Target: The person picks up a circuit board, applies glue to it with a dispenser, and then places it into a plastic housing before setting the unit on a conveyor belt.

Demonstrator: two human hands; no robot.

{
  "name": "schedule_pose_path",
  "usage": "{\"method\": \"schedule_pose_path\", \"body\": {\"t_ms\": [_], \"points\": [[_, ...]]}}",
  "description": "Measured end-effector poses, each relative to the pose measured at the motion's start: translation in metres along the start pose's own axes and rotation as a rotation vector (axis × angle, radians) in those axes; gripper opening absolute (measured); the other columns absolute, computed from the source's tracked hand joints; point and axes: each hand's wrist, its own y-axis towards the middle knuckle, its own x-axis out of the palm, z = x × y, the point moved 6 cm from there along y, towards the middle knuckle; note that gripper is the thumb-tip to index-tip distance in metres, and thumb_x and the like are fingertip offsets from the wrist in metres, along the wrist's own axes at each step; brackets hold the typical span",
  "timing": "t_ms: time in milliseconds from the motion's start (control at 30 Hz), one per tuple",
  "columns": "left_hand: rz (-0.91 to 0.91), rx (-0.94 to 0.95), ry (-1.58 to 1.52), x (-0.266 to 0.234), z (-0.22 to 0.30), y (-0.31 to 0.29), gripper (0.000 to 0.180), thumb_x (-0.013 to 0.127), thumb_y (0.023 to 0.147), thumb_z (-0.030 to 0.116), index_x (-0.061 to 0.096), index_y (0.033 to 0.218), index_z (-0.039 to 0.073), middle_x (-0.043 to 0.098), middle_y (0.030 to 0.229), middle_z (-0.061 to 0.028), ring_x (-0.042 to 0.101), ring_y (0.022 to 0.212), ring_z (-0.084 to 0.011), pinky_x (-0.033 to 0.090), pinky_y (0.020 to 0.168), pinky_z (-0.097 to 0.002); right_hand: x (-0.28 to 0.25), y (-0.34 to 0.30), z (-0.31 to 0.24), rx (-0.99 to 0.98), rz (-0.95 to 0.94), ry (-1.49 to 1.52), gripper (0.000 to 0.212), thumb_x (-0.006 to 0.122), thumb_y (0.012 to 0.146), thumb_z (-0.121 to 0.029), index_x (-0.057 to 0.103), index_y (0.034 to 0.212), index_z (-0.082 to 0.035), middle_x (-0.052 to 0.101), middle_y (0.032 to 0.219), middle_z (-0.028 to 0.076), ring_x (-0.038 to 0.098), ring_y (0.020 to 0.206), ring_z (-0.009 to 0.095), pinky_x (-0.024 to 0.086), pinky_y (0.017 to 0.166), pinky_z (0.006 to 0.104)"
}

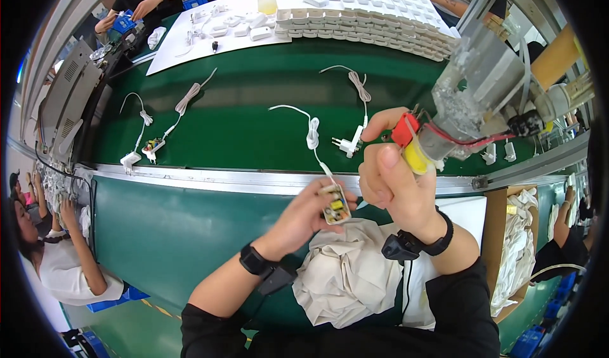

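In my left hand [303, 213], closed around its edges, is an opened white power adapter [337, 207]. Its circuit board with small yellow and orange parts faces up, and a white cord runs from it toward the belt. My right hand [403, 177] is raised to the right of it, closed on what looks like a glue gun [458, 104]. The gun has a red part [405, 130] and a yellow part [416, 157] by my fingers, and its body is crusted with clear, glassy residue. Its tip is hard to make out.
On the green belt [254, 130] lie several corded adapters, including a white plug adapter [348, 143] near my right hand and an open one [153, 147] leftward. Beyond are stacked white trays [361, 28] and a yellow-liquid bottle [267, 0]. Cream cloth [349, 272] lies near me; a cardboard box [498, 231] stands right.
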Motion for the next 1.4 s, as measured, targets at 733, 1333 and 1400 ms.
{"method": "schedule_pose_path", "body": {"t_ms": [733, 1333, 1400], "points": [[-0.213, 0.022, 0.176, 0.014, -0.011, -0.005, 0.044, 0.045, 0.091, 0.002, 0.032, 0.133, 0.007, 0.049, 0.128, -0.0106, 0.053, 0.112, -0.0176, 0.056, 0.076, -0.0289, 0.005, 0.009, 0.017, -0.062, -0.011, 0.029, 0.036, 0.056, 0.089, -0.036, 0.034, 0.095, -0.009, 0.034, 0.050, -0.002, 0.027, 0.038, 0.004, 0.022, 0.037, 0.0212], [-0.035, 0.078, -0.023, -0.008, 0.006, -0.004, 0.040, 0.042, 0.087, 0.000, 0.040, 0.126, 0.006, 0.054, 0.108, -0.0055, 0.059, 0.091, -0.0119, 0.055, 0.063, -0.0251, 0.025, 0.007, 0.014, -0.017, -0.071, 0.026, 0.038, 0.056, 0.089, -0.038, 0.032, 0.096, -0.009, 0.035, 0.048, -0.001, 0.029, 0.038, 0.005, 0.023, 0.037, 0.0218], [-0.012, 0.079, -0.058, -0.009, 0.006, -0.005, 0.039, 0.042, 0.087, 0.000, 0.042, 0.126, 0.006, 0.055, 0.107, -0.0054, 0.058, 0.087, -0.0110, 0.055, 0.061, -0.0248, 0.027, 0.008, 0.014, -0.013, -0.073, 0.027, 0.038, 0.056, 0.089, -0.038, 0.032, 0.096, -0.009, 0.035, 0.048, -0.001, 0.029, 0.038, 0.005, 0.023, 0.037, 0.0218]]}}
